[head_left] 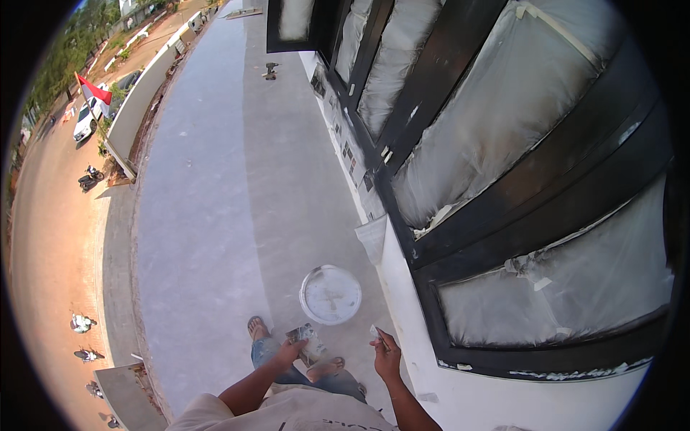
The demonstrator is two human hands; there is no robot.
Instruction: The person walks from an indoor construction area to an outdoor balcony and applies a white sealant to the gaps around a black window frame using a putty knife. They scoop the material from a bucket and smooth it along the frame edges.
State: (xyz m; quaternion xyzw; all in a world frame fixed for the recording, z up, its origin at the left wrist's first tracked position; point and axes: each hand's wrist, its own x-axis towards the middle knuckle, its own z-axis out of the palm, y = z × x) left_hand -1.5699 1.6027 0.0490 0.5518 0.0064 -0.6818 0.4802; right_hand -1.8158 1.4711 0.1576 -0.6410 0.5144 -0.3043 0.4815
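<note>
My left hand (289, 353) grips the edge of a flat grey-and-white sheet (313, 346) with a darker upper edge; its exact kind is unclear. It is held out in front of my legs, above the floor. On the right, my right hand (387, 353) is closed around a small scraper (374, 332), its pale blade pointing up and left. Just beyond both hands, a round white lid (330, 294) with whitish smears lies on the grey floor. To the right stands a black frame (496, 267), with white filler patches (575, 374) along its lower edge.
Plastic sheeting (496, 122) covers the frame's panes. A low white wall (424, 345) runs beneath, close to my right arm. A cordless drill (270, 71) stands farther along the floor (194, 215). Past the left edge lies a road (50, 237) with motorbikes and a white car (88, 119).
</note>
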